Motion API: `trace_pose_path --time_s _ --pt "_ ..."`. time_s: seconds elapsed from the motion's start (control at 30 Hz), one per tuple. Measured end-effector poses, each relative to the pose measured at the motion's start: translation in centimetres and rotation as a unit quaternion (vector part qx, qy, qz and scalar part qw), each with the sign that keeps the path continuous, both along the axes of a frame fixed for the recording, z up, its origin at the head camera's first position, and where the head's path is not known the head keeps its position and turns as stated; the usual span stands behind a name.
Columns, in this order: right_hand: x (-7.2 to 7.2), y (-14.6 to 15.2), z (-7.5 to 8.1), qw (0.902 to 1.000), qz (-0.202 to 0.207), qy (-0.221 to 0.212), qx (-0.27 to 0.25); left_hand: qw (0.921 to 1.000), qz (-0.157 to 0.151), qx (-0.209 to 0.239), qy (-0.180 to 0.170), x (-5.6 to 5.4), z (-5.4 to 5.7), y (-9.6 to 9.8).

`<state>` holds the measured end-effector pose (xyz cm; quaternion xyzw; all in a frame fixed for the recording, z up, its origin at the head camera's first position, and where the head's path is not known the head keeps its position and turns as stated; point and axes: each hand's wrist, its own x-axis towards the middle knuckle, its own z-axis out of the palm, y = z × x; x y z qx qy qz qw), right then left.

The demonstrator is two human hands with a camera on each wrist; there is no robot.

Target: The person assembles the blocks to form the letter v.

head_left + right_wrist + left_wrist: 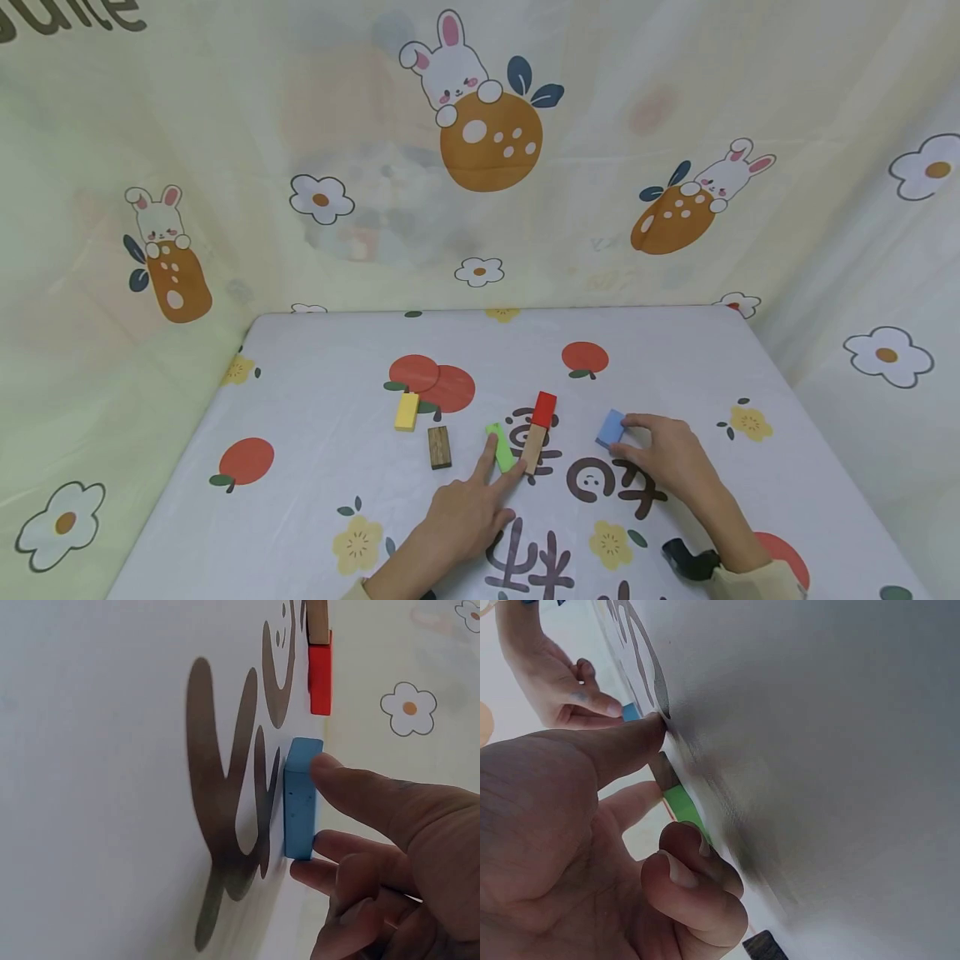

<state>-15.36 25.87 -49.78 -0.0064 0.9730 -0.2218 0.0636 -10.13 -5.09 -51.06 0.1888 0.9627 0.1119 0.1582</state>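
Note:
My left hand (467, 515) reaches in low over the table with two fingers stretched forward. One fingertip lies at the left side of a green block (505, 452), the other at the near end of a tan wooden block (533, 450). Its remaining fingers curl loosely in the left wrist view, holding nothing. A red block (544, 408) continues the line at the tan block's far end. To the right, my right hand (667, 450) pinches a blue block (300, 810) between thumb and fingertips; the block stands close over the cloth.
Left of the green block lie a dark brown wooden block (439, 447) and a yellow block (407, 412). A white cloth (315, 475) with printed fruit, flowers and lettering covers the table. A patterned curtain (360, 108) hangs behind and at both sides.

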Motion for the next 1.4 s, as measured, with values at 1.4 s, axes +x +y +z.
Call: trace_pose_path --time_s 1.4 --pt "-2.8 -2.3 -0.7 0.9990 -0.004 0.044 0.006 1.0000 -0.004 -0.002 0.004 0.1 0.0 -0.1"
